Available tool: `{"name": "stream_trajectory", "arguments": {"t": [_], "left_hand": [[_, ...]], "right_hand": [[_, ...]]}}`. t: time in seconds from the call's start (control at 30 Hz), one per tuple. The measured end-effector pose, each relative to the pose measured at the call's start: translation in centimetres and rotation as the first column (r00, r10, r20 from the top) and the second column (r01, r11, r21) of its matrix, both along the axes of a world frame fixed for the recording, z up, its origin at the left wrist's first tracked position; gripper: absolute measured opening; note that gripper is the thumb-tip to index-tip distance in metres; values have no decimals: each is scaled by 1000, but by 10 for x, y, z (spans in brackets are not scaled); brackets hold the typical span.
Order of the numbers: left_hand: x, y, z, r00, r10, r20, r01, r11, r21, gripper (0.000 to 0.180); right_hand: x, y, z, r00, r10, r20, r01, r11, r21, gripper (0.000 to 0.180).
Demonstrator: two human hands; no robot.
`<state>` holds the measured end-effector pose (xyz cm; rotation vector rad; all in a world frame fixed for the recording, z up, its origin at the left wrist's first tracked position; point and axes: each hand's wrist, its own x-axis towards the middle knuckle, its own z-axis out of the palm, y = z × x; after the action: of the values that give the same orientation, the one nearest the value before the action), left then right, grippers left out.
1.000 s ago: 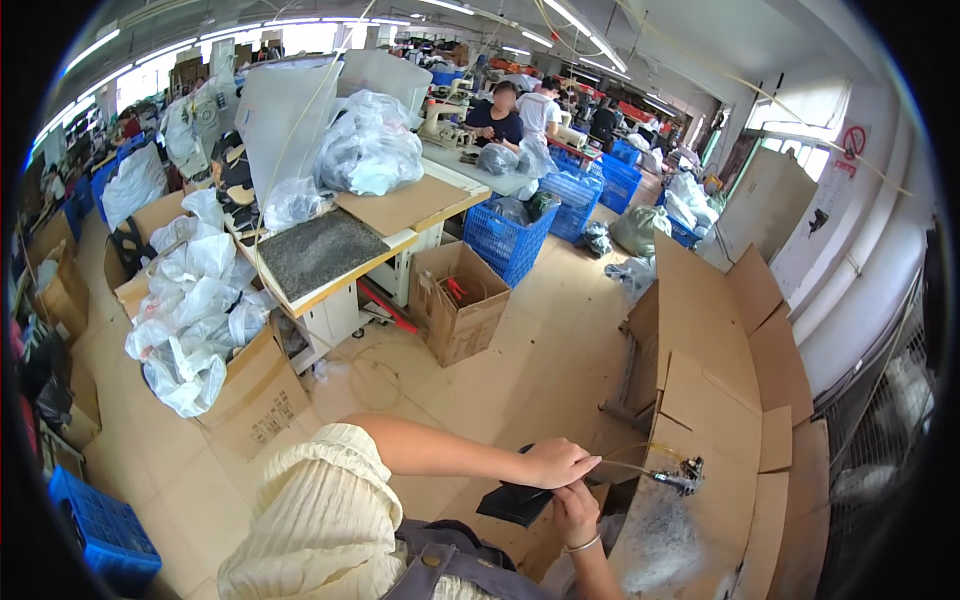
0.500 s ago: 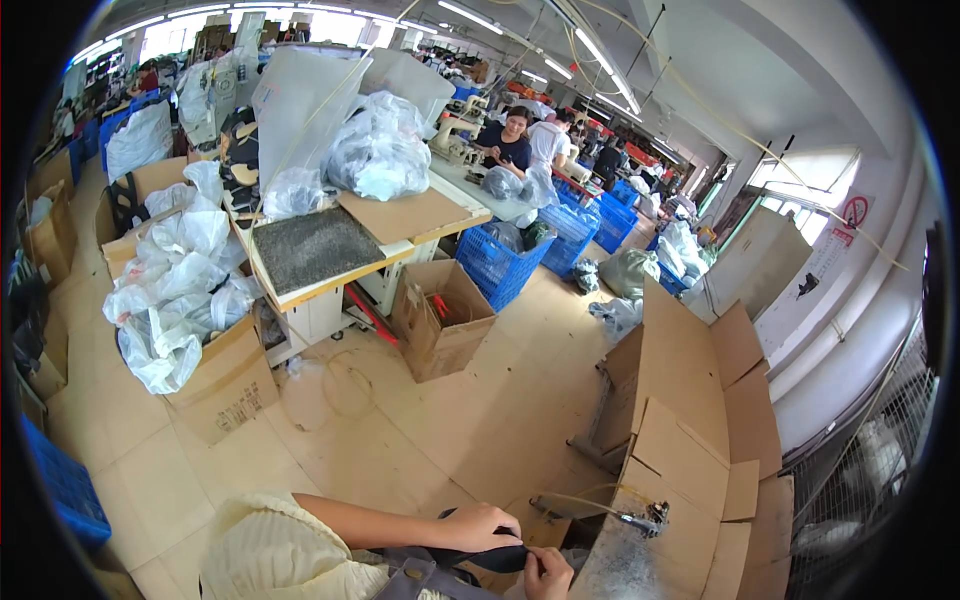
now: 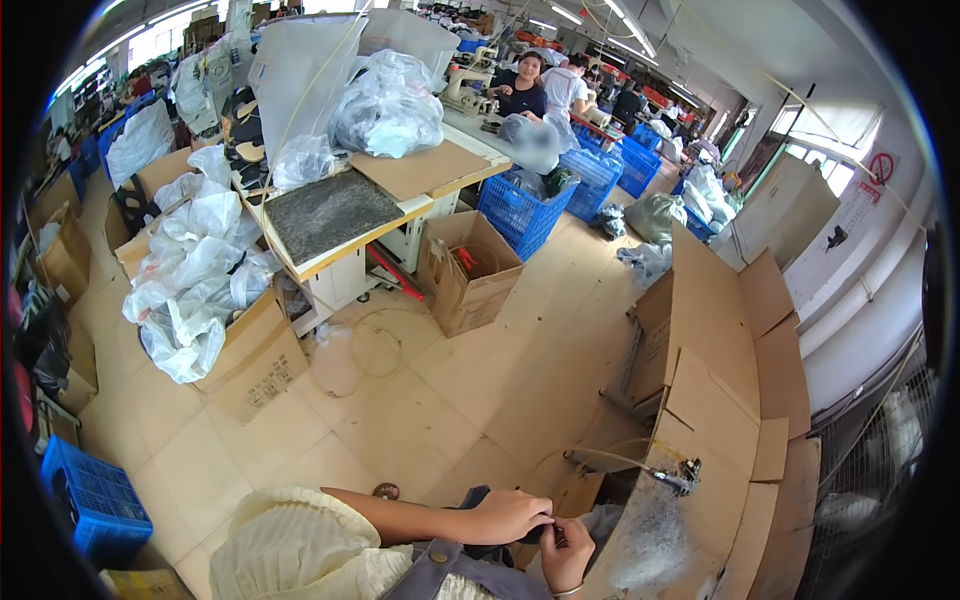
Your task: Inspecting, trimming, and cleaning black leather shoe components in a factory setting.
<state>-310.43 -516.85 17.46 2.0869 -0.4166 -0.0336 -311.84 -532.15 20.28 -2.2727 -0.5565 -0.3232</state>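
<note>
Dark piece (image 3: pixel 478 500) is sitting at six o'clock, low in the lap, both hands working it. Left hand (image 3: pixel 508 516) is curling over it, fingers closed on the fabric; right hand (image 3: pixel 566 548) is pinching its edge with narrow fingertips. Handling looks mid-way, nothing set aside yet. Cardboard wall (image 3: pixel 700 400) is crowding three o'clock, a metal nozzle (image 3: pixel 682 478) just beyond; open floor (image 3: pixel 480 390) is lying toward twelve.

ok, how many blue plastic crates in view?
4, maybe more hidden. One blue crate at lower left on the floor; one beside the open cardboard box; two further back by the seated people.
</note>
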Motion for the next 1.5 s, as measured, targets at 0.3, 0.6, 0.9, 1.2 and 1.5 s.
{"name": "stream_trajectory", "arguments": {"t": [0.3,0.6,0.9,1.2,1.5], "left_hand": [[-18,-3,0,994,105,28,-102,992,-77,16],[-26,2,30,991,109,80,-105,993,-45,16],[-5,20,22,964,199,177,-204,979,9,11],[-6,22,34,950,29,310,-68,991,118,12],[2,15,27,981,-73,-177,26,966,-256,22]], "right_hand": [[-17,9,9,998,-62,29,61,998,19,8],[-11,-15,1,974,-126,-190,124,992,-20,13],[-9,-29,-10,965,-14,-260,41,994,99,18],[-11,-6,30,998,47,-35,-48,999,-7,18],[-3,-7,11,989,-89,-116,109,979,171,4]]}}
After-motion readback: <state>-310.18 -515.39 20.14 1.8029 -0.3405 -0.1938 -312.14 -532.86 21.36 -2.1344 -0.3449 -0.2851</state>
